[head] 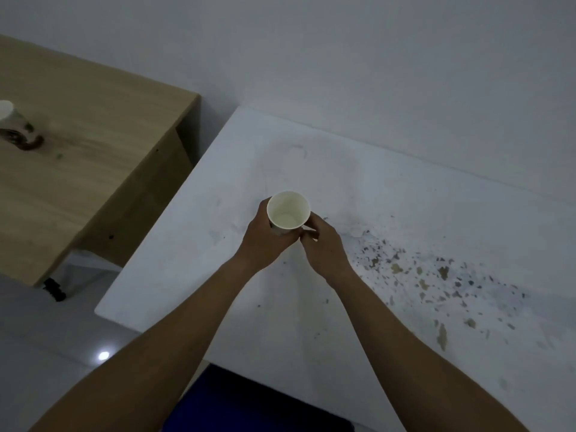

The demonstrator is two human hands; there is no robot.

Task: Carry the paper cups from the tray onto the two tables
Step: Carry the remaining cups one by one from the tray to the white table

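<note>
Holding the cup: the person has one paper cup (288,210) in both hands, open side up. It looks empty inside.
Where the cup is: over the white table (405,198), about midway between its near edge and its far edge by the wall, and closer to its left edge than to its right. I cannot tell if the bottom touches the top yet.
How the cup will feel: very light, I think, with thin soft walls. A hard squeeze would dent it, and a small bump could tip it over.
Where to hold it: around the side, low down or in the middle, with a soft grip. Fingers are best kept out of the inside.
Left hand (265,241): fingers bent round the cup's left side. It holds the cup.
Right hand (322,244): fingers bent in close, tips pressed on the cup's lower right side. It helps to hold the cup.
Other cup (12,120): it stands on the wooden table (93,135), well apart from the held one.
Blue thing (249,403): dark blue, just by the near edge of the white table.
</note>
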